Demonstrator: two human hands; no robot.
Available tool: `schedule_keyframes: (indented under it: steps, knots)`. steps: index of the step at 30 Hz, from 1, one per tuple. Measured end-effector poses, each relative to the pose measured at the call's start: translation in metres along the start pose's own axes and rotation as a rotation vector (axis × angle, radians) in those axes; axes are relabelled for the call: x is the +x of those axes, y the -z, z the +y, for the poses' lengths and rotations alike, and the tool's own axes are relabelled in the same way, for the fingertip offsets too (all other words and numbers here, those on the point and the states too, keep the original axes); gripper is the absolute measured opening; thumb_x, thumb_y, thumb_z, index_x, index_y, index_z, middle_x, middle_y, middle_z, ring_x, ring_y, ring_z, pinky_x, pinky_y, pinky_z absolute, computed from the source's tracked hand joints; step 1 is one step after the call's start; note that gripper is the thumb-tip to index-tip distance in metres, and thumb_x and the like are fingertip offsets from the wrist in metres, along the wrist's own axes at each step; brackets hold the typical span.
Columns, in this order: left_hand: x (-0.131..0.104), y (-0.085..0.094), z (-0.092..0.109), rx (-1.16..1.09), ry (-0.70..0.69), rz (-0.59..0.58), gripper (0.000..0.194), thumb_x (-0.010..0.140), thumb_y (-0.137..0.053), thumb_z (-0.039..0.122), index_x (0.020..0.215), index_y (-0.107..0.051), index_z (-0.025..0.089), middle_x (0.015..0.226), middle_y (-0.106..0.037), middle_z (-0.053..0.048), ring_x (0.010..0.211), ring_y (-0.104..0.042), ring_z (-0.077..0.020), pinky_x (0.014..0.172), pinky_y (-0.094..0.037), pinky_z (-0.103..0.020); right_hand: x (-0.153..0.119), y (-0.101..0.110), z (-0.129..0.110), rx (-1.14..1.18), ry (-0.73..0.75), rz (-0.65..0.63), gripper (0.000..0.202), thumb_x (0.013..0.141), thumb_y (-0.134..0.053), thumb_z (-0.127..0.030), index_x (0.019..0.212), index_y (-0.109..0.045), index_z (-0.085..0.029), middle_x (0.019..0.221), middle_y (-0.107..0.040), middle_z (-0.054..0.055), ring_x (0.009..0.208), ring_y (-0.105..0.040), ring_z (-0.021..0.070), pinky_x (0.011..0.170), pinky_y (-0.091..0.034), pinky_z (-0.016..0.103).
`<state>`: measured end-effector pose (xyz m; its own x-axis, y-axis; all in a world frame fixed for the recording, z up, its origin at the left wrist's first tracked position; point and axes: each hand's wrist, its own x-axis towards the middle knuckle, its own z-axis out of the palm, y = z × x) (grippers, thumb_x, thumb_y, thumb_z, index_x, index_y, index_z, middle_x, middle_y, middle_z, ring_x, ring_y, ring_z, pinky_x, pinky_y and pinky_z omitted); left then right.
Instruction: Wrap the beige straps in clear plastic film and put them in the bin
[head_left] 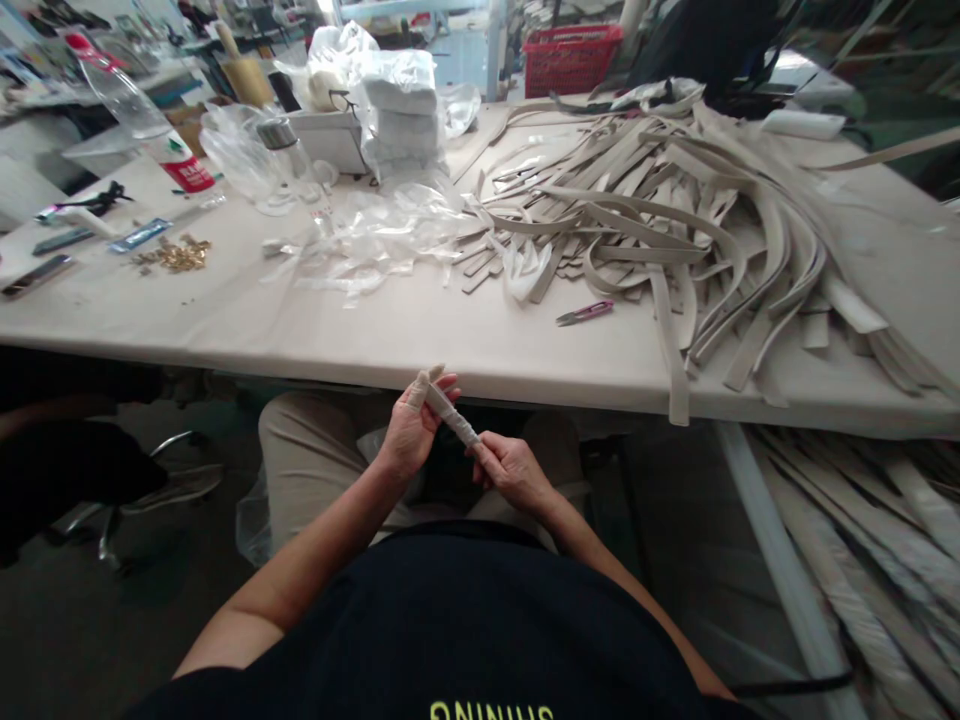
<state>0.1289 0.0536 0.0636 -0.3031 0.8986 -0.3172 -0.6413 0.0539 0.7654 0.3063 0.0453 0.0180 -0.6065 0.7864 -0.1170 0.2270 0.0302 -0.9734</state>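
A short beige fabric strip (454, 419) runs slantwise between my two hands, just off the table's front edge and above my lap. My left hand (412, 428) grips its upper end, with pale coverings on the thumb and a fingertip. The lower end is pinched between the thumb and fingers of my right hand (516, 472). On the table beyond lie small pink-handled snips (585, 313) and a large tangled pile of beige straps (697, 215).
The table (337, 345) also bears crumpled clear plastic (375, 230), a heap of small gold parts (184, 254), a bottle (161, 135) and a glass jar (281, 150). One strap hangs over the front edge. More strips (847, 560) lie below at the right.
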Motion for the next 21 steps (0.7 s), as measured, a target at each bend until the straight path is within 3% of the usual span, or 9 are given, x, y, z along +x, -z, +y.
schedule_keyframes:
  steps: [5, 10, 13, 16, 21]
  knots:
    - [-0.008, 0.0, -0.008, 0.049, 0.055, -0.008, 0.047, 0.064, -0.094, 0.049, 0.091, -0.077, 0.015, 0.089, -0.08, -0.007, 0.08, -0.074, -0.0182, 0.075, -0.057, -0.028, -0.001, -0.003, 0.0, -0.011, -0.007, 0.01, 0.029, 0.101, -0.046, -0.04, 0.089, -0.062, -0.019, 0.062, -0.066, -0.001, 0.047, -0.057, 0.0107, 0.05, -0.043, 0.02]
    - [-0.024, -0.002, -0.025, 0.158, 0.116, -0.067, 0.052, 0.061, -0.095, 0.05, 0.094, -0.077, 0.015, 0.097, -0.08, -0.012, 0.085, -0.074, -0.0233, 0.061, -0.05, -0.026, 0.0, -0.003, -0.003, -0.025, -0.02, 0.003, 0.029, 0.102, -0.047, -0.041, 0.087, -0.06, -0.019, 0.064, -0.066, -0.001, 0.049, -0.058, 0.0115, 0.051, -0.044, 0.021]
    - [-0.02, -0.003, -0.018, 0.137, 0.091, -0.074, 0.053, 0.063, -0.094, 0.048, 0.103, -0.077, 0.017, 0.104, -0.079, -0.009, 0.086, -0.073, -0.0212, 0.069, -0.053, -0.027, -0.001, -0.001, -0.001, -0.033, -0.033, -0.007, 0.029, 0.102, -0.048, -0.042, 0.09, -0.062, -0.019, 0.065, -0.067, -0.001, 0.05, -0.059, 0.0119, 0.052, -0.044, 0.021]
    - [-0.013, -0.004, -0.002, 0.084, 0.001, -0.072, 0.051, 0.071, -0.086, 0.058, 0.103, -0.077, 0.019, 0.107, -0.079, -0.008, 0.088, -0.073, -0.0197, 0.08, -0.055, -0.03, -0.002, 0.001, 0.001, -0.029, -0.04, -0.034, 0.03, 0.102, -0.048, -0.044, 0.091, -0.063, -0.019, 0.065, -0.067, 0.0, 0.051, -0.059, 0.0122, 0.053, -0.044, 0.022]
    - [-0.013, -0.003, 0.007, 0.255, -0.029, -0.202, 0.055, 0.083, -0.07, 0.069, 0.099, -0.081, 0.018, 0.101, -0.08, -0.011, 0.097, -0.074, -0.0232, 0.086, -0.055, -0.03, 0.005, 0.006, -0.011, 0.037, -0.026, -0.126, 0.034, 0.101, -0.049, -0.051, 0.104, -0.06, -0.019, 0.076, -0.071, 0.001, 0.055, -0.063, 0.0129, 0.053, -0.046, 0.023]
